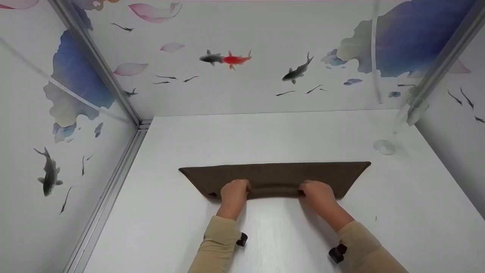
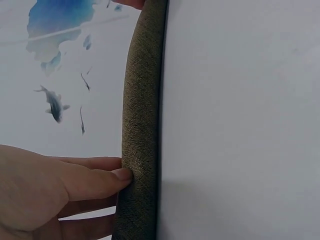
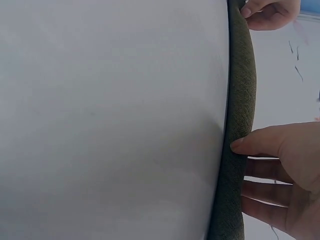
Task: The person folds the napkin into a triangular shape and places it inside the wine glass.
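Note:
A dark brown cloth (image 1: 276, 174) lies across the white table, its near edge turned up in a soft fold between the two hands. My left hand (image 1: 233, 195) pinches this fold left of the middle, and my right hand (image 1: 318, 195) does the same on the right. In the left wrist view, the thumb of the left hand (image 2: 60, 190) presses on the cloth (image 2: 142, 110), with the fingers behind it. The right wrist view has the right hand (image 3: 300, 170) gripping the cloth (image 3: 240, 100) likewise, thumb in front; at the top the left hand (image 3: 275, 15) pinches it too.
A clear object with a round base (image 1: 384, 147) is at the back right of the table (image 1: 265, 140). White panels printed with fish and petals stand at the back, left and right. A metal rail (image 1: 110, 197) follows the left table edge.

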Motion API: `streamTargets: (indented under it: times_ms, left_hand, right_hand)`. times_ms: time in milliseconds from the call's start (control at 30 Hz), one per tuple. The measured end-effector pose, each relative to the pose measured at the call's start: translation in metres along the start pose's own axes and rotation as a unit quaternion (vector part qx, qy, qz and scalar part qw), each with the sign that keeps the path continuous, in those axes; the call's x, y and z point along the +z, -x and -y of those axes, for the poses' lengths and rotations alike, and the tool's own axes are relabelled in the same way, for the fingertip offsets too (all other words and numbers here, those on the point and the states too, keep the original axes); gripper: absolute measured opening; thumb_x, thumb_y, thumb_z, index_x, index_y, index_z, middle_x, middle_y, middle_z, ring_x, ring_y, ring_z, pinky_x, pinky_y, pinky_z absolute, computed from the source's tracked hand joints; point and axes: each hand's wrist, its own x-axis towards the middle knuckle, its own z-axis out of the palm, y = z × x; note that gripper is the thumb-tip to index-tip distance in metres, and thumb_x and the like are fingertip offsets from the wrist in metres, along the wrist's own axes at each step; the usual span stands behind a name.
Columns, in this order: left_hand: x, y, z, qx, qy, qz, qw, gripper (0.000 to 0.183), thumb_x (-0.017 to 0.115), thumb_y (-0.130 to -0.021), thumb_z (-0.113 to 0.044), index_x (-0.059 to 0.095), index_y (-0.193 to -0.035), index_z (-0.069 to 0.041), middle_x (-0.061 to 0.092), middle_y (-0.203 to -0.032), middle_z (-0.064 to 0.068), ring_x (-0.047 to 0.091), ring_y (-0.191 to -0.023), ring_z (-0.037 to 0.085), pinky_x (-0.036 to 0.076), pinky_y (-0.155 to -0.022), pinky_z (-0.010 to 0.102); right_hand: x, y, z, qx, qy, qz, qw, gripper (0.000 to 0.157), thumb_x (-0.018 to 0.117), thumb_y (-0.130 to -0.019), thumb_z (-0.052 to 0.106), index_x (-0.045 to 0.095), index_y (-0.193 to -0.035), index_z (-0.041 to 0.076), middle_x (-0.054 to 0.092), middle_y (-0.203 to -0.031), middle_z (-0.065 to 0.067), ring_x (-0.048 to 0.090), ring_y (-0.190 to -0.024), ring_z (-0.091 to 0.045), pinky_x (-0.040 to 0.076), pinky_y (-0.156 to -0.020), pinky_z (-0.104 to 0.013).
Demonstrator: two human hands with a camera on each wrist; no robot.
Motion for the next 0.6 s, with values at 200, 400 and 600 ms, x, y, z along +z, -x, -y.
streamTargets:
  times_ms: [200, 400, 600]
  left_hand:
    - [0.004, 0.004, 0.0, 0.04, -0.007, -0.042, 0.9983, 0.009, 0.075, -0.085, -0.006, 0.078, -0.09, -0.013, 0.067, -0.085, 0.001, 0.064, -0.082, 0.019, 0.054, -0.068, 0.029]
    - [0.005, 0.007, -0.002, 0.053, -0.044, -0.044, 0.9967, 0.014, 0.083, -0.078, -0.022, 0.078, -0.09, -0.016, 0.062, -0.083, -0.001, 0.059, -0.081, 0.018, 0.053, -0.067, 0.03]
    - [0.012, 0.004, -0.001, 0.079, -0.092, -0.09, 0.9886, 0.013, 0.084, -0.076, -0.015, 0.078, -0.087, -0.018, 0.063, -0.085, 0.001, 0.054, -0.077, 0.02, 0.05, -0.061, 0.033]
  right_hand:
    - [0.0, -0.003, -0.001, 0.004, -0.011, 0.011, 1.0, 0.016, 0.077, -0.078, -0.005, 0.073, -0.089, 0.006, 0.059, -0.079, -0.006, 0.062, -0.079, -0.026, 0.054, -0.068, -0.037]
    - [-0.001, -0.006, -0.003, 0.014, -0.032, 0.029, 0.999, 0.016, 0.073, -0.082, -0.004, 0.074, -0.097, 0.001, 0.058, -0.094, -0.015, 0.06, -0.087, -0.03, 0.053, -0.076, -0.039]
    - [-0.002, -0.007, -0.002, 0.019, -0.032, 0.035, 0.999, 0.015, 0.07, -0.086, -0.002, 0.072, -0.101, -0.003, 0.058, -0.117, -0.028, 0.059, -0.104, -0.042, 0.051, -0.087, -0.046]
